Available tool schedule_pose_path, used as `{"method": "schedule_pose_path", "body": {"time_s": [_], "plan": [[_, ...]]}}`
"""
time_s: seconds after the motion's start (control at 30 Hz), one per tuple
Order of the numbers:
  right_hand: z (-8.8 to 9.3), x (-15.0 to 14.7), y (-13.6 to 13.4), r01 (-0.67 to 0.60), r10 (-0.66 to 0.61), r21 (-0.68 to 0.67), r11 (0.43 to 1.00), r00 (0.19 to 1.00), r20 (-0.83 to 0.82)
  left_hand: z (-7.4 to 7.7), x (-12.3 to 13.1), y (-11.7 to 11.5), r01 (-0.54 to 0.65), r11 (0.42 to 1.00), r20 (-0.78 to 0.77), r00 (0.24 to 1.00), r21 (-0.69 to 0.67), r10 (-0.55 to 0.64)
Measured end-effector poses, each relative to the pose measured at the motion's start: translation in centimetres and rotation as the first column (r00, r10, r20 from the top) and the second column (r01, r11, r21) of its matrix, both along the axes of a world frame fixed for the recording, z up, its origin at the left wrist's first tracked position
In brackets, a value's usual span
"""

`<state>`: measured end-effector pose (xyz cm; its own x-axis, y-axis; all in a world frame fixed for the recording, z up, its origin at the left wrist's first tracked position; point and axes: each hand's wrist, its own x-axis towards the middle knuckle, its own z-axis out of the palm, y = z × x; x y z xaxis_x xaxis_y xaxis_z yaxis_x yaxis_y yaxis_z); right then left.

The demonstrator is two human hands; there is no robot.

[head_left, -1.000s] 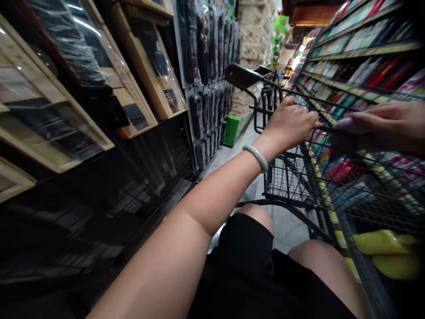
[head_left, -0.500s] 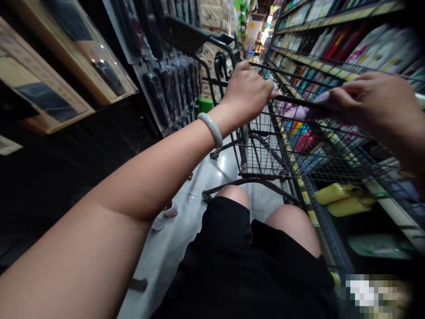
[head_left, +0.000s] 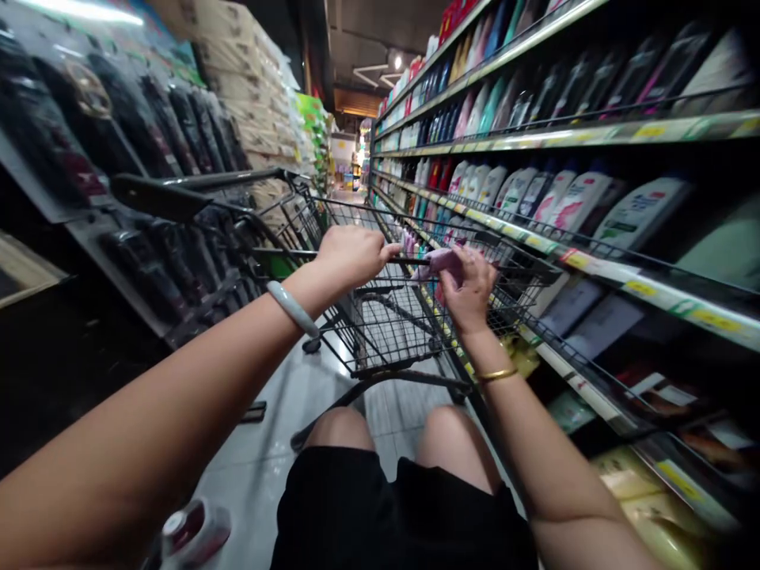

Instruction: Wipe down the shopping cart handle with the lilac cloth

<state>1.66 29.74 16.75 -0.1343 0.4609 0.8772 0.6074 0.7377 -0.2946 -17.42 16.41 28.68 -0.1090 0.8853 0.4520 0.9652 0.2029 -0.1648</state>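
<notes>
A black wire shopping cart (head_left: 392,340) stands just in front of my knees. My left hand (head_left: 351,255), with a pale bangle at the wrist, is closed around the cart's near top bar, thumb pointing right. To its right, my right hand (head_left: 472,286) has its fingers bent around a lilac cloth (head_left: 442,265), which lies against the same bar. A gold bracelet (head_left: 497,374) circles my right wrist. The cart's black folding flap (head_left: 160,198) sticks out to the left. Part of the cart's right side is hidden behind my right hand.
Shelves with rows of bottles (head_left: 585,198) run close along the right. At left hang packaged dark goods (head_left: 178,131), with stacked tan packs (head_left: 249,87) beyond. A bottle with a white cap (head_left: 195,532) shows at lower left. The tiled floor (head_left: 237,467) continues under the cart.
The view has tilted up and shifted right. My right hand with the lilac cloth now appears nearer my left hand. The left hand keeps its hold on the cart bar.
</notes>
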Motion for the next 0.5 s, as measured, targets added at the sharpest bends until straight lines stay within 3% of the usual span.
{"method": "schedule_pose_path", "body": {"time_s": [0.07,0.2,0.27,0.33,0.4,0.5], "plan": [[-0.8,-1.4,-0.6,-0.020,0.014,-0.057,0.998,0.995,-0.103,0.4,1.3,2.0,0.034,0.999,0.044,0.998,-0.024,-0.033],[-1.4,-3.0,-0.4,-0.126,0.121,-0.013,0.992,0.975,-0.188,0.2,3.4,5.0,0.062,0.993,0.093,0.994,-0.096,-0.053],[-1.4,-2.6,0.6,-0.082,0.057,-0.068,0.994,0.950,-0.307,-0.2,4.0,5.8,0.045,0.988,0.097,0.995,-0.148,-0.031],[-1.4,-2.1,1.5,0.000,-0.084,-0.170,0.985,0.867,-0.490,-0.6,4.4,6.1,0.000,0.982,0.101,0.995,-0.190,0.020],[-1.6,-2.2,1.7,0.004,-0.124,-0.198,0.980,0.793,-0.596,-0.8,4.6,6.1,-0.041,0.978,0.096,0.993,-0.205,0.062],[-2.5,-3.0,1.1,-0.143,0.108,-0.032,0.989,0.859,-0.500,-0.9,4.7,5.9,-0.065,0.976,0.068,0.994,-0.207,0.081]]}}
